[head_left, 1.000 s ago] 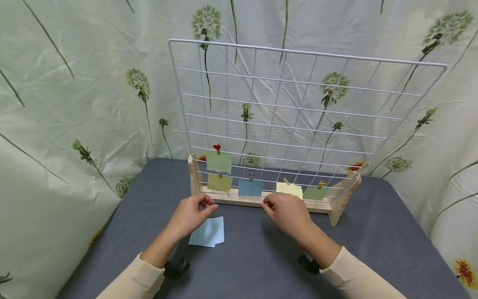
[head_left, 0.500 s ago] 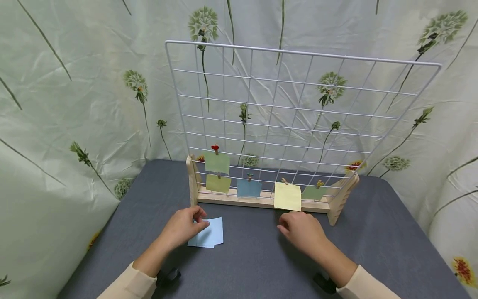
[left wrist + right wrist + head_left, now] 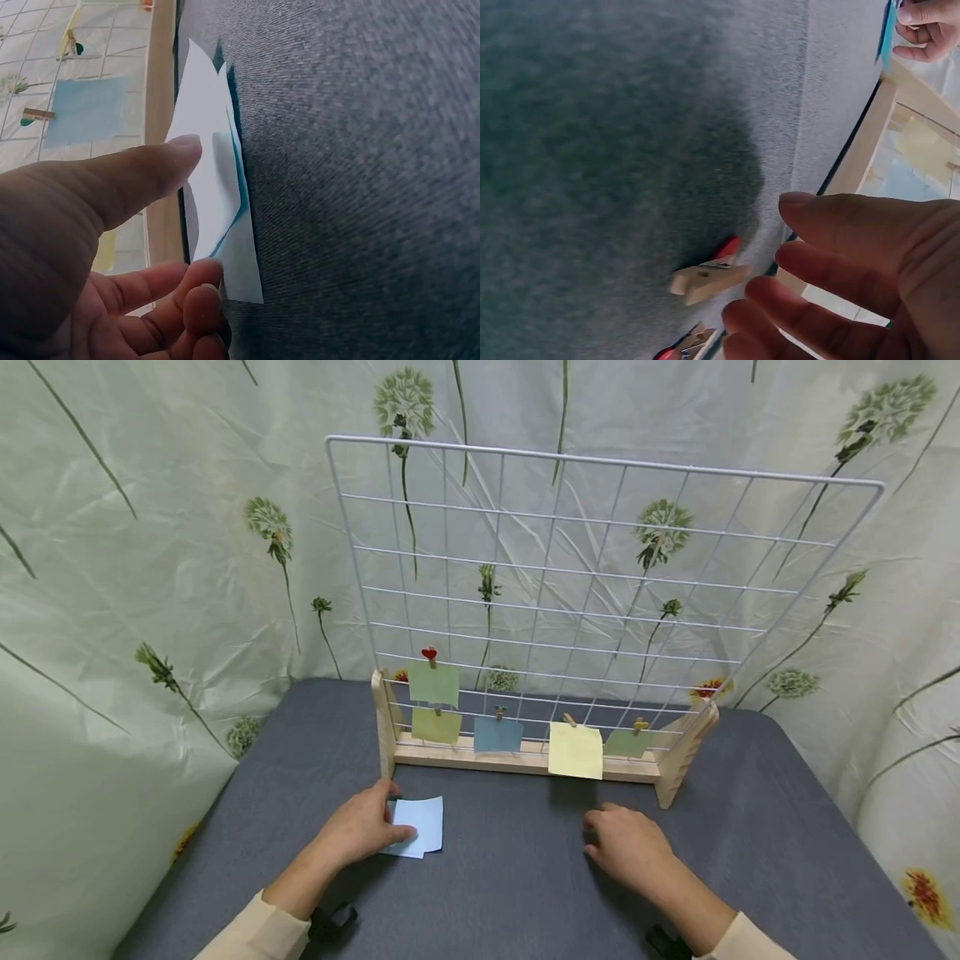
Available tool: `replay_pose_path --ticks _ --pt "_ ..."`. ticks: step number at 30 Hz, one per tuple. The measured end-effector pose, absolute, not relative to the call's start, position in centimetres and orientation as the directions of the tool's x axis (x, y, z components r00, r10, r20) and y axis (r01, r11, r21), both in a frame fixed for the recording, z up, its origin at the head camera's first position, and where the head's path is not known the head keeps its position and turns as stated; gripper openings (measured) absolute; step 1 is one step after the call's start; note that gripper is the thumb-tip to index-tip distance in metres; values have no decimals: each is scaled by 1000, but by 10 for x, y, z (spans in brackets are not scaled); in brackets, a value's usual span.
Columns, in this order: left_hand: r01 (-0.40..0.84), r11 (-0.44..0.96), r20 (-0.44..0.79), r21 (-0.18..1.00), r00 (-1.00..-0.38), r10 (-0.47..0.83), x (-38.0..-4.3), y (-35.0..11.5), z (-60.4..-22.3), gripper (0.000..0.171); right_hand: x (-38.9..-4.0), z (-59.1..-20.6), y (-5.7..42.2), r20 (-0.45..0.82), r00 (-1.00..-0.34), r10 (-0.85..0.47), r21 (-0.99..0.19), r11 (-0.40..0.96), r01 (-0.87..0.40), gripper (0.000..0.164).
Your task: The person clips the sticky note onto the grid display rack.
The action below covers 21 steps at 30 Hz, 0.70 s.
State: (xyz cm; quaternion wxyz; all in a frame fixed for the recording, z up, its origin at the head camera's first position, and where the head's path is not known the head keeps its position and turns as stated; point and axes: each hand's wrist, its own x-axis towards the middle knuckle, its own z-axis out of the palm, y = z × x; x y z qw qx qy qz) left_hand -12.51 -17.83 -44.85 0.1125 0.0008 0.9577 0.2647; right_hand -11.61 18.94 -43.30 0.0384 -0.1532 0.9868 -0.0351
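Note:
Two light-blue paper notes [image 3: 418, 818] overlap on the table at the left. My left hand [image 3: 362, 825] is at their left side, thumb [image 3: 180, 161] over the top sheet [image 3: 202, 120] and fingertips right at its edge, with a wide space between. That sheet bows upward in the left wrist view. My right hand [image 3: 628, 842] holds nothing; its fingers are loosely bent over the table. Beneath it, in the right wrist view, lie a wooden clothespin [image 3: 712, 279] with a red end and a second clothespin [image 3: 688, 346], partly out of frame.
Behind the hands stands a white wire grid [image 3: 592, 568] in a wooden base [image 3: 480, 762]. Clipped low on it are a yellow note [image 3: 576, 750], a blue note [image 3: 498, 735] and several green ones. A floral curtain [image 3: 187, 568] hangs behind the dark grey table [image 3: 510, 893].
My right hand has moved down and right, away from the grid, uncovering the yellow note. My left hand has come down and left onto the blue notes, which have shifted slightly.

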Motion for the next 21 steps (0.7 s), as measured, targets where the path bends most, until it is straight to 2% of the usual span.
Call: replay_pose_path --ticks 6,15,21 --pt "-56 868 -230 494 -971 68 -125 -178 -452 62 -112 -436 195 -81 -947 -310 -87 949 -303 16" --pt "-44 853 -194 520 -979 68 -127 -176 -449 56 -112 -437 202 -33 -945 -326 -120 940 -321 18" --pt "-55 845 -203 532 -977 65 -124 -178 -451 55 -108 -437 203 -74 -941 -330 -147 937 -317 20"
